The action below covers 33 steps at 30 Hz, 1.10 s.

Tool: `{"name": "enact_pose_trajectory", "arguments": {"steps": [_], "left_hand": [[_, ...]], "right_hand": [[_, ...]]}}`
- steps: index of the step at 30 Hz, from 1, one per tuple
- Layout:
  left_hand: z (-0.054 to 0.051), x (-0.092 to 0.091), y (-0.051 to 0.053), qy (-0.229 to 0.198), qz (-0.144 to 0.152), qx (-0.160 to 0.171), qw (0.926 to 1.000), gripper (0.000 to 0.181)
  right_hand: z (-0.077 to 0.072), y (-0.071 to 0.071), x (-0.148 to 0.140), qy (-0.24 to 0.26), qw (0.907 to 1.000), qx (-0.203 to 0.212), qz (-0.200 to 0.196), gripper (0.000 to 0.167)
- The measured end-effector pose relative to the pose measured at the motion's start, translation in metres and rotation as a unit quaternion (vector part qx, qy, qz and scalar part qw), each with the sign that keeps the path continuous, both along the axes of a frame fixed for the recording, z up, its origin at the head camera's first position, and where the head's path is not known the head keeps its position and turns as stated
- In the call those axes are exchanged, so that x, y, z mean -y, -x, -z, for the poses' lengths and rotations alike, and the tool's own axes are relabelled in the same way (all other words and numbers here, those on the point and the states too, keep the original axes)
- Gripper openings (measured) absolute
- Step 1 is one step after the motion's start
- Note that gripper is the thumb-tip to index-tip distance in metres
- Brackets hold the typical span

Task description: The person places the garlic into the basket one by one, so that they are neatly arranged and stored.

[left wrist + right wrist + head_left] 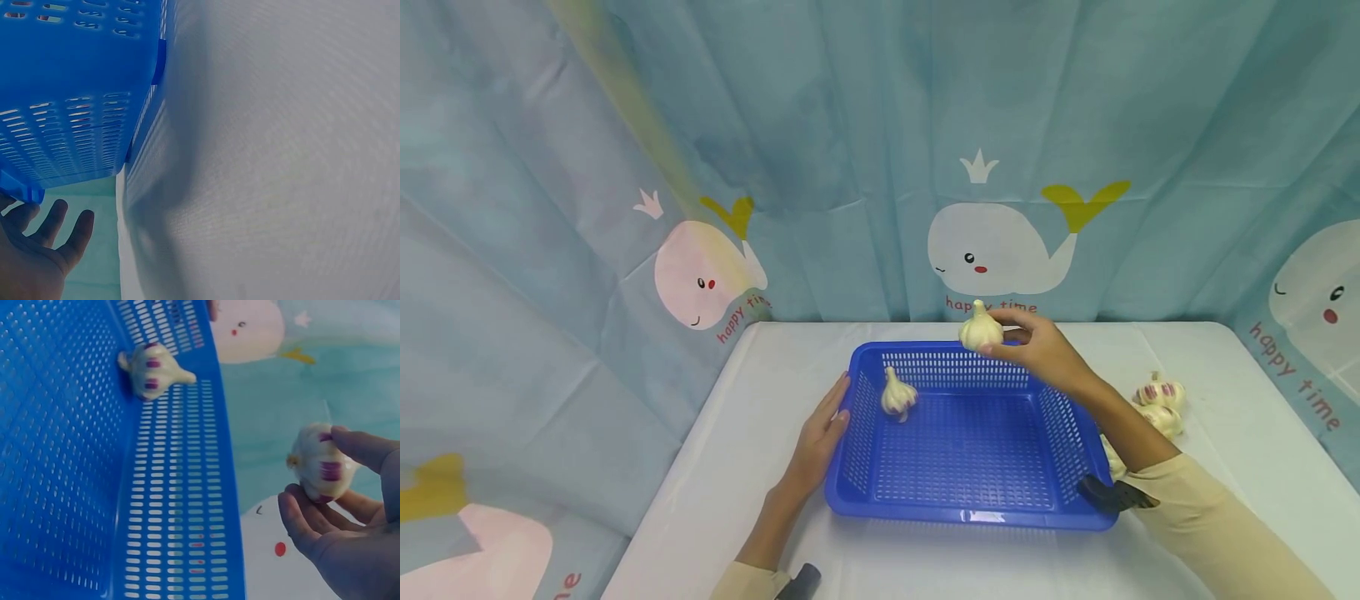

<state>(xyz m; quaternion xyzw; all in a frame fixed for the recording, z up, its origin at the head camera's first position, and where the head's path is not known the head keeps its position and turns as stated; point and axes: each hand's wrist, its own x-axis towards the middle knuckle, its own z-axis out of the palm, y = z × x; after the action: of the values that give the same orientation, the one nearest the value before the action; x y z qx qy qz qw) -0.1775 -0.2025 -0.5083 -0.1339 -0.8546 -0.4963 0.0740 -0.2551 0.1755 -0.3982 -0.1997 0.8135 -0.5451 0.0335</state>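
Observation:
A garlic bulb (981, 330) is pinched between the thumb and fingers of my right hand (1039, 347), above the far rim of a blue plastic basket (962, 510). In the right wrist view the same garlic bulb (324, 464) shows purple stripes. Another garlic bulb (898, 395) lies inside the basket at its far left corner. My left hand (820, 440) rests against the basket's left side, fingers extended. From the left wrist, that hand (44, 250) appears with spread fingers beside the perforated basket wall (69, 137).
Several more garlic bulbs (1161, 393) lie on the white table (730, 467) to the right of the basket, partly hidden by my right forearm. A blue curtain (850, 167) with printed whales hangs behind the table.

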Motion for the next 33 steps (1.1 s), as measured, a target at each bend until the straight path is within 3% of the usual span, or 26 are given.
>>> {"name": "enact_pose_trajectory", "arguments": {"steps": [16,33], "left_hand": [[0.0,-0.001,0.001,-0.006,0.0,0.001,1.0,0.057],[0.0,-0.001,0.0,-0.005,-0.002,-0.002,1.0,0.057]], "right_hand": [[0.016,0.012,0.022,-0.026,0.9986,0.042,-0.019,0.065],[0.029,0.019,0.042,-0.046,0.9958,0.057,-0.054,0.063]]}}
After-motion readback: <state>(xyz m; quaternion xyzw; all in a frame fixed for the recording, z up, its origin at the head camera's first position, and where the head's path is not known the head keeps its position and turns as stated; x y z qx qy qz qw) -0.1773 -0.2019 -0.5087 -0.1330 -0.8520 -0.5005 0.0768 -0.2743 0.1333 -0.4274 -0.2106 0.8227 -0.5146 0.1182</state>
